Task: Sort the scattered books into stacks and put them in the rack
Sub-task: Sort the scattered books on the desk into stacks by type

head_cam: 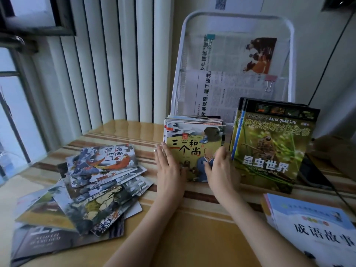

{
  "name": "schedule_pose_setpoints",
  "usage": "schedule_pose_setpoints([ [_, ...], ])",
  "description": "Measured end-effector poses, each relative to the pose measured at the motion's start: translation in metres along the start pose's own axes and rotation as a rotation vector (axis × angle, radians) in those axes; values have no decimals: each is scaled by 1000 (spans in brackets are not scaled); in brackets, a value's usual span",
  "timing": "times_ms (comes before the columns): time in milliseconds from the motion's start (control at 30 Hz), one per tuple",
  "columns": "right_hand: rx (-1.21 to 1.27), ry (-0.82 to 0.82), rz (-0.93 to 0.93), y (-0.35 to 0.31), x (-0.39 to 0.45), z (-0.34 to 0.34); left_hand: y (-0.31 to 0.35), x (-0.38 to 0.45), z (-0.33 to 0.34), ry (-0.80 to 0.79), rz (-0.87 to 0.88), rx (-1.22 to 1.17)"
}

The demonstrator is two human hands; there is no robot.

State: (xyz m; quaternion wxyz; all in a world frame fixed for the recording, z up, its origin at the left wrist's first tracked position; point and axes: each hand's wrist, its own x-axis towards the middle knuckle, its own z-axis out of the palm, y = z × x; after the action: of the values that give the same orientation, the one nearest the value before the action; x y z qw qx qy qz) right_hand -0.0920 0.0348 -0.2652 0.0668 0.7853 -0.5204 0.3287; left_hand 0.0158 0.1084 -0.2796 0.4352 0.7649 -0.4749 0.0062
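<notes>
Two hands, left [169, 168] and right [219, 170], fingers straight, press sides of small picture-book stack [194, 143] standing in white rack [235, 22]. Scattered books [96, 182] wait left on surface [192, 237]. Next, probably: gather those

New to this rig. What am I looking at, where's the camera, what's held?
There is no robot here. One wide-angle camera sits on a person's head and looks down at their two bare hands. The left hand and right hand press the two sides of an upright stack of small picture books, squaring it in front of a white wire rack that holds newspapers. Beside it stand the green insect books. A scattered pile of books lies on the left of the table, and a blue-and-white stack lies bottom right.
</notes>
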Motion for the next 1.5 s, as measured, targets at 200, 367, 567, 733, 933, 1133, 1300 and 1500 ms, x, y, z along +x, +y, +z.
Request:
schedule_pose_setpoints([
  [200,172,49,-198,-11,-10,-12,-19,-20,-58,197,83,205],
  [367,305,-104,-409,-52,-25,-29,-97,-4,-134,89,-276,467],
  [567,360,-475,-388,-143,-42,0,-130,-28,-144,-135,-441,618],
  [733,319,-680,56,-180,-23,49,-129,-44,-158,156,-298,384],
  [933,548,-604,148,-176,-26,59,-137,-37,-179,355,-441,-361],
  [1133,789,-519,143,-165,-37,56,-144,-34,-184,363,-526,-487],
  [1300,938,-626,120,-159,-38,56,-142,-29,-172,162,-542,66],
  [1500,1008,-754,43,-146,-33,47,-144,-31,-176,139,-569,226],
])
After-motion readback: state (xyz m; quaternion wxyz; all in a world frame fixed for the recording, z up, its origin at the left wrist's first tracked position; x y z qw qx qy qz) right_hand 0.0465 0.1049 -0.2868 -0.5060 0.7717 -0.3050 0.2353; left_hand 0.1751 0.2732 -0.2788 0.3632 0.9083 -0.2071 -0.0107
